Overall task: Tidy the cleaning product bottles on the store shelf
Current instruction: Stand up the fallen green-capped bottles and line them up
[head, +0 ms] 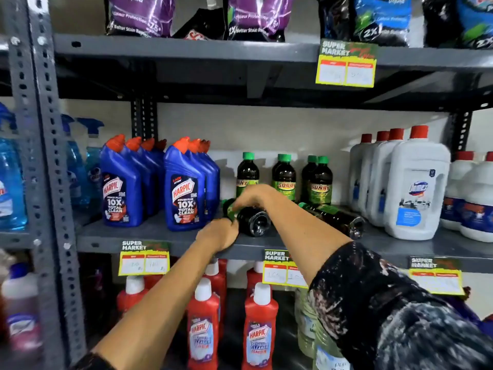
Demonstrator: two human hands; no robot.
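Observation:
A dark bottle with a green cap lies on its side on the grey middle shelf, its base towards me. My right hand wraps over its top near the cap end, and my left hand grips it from below at the front. A second fallen dark bottle lies on its side just to the right, behind my right forearm. Three dark green-capped bottles stand upright behind them.
Blue Harpic bottles stand in two rows to the left, white jugs with red caps to the right. Red Harpic bottles fill the lower shelf, pouches the upper one. A grey upright post stands at left.

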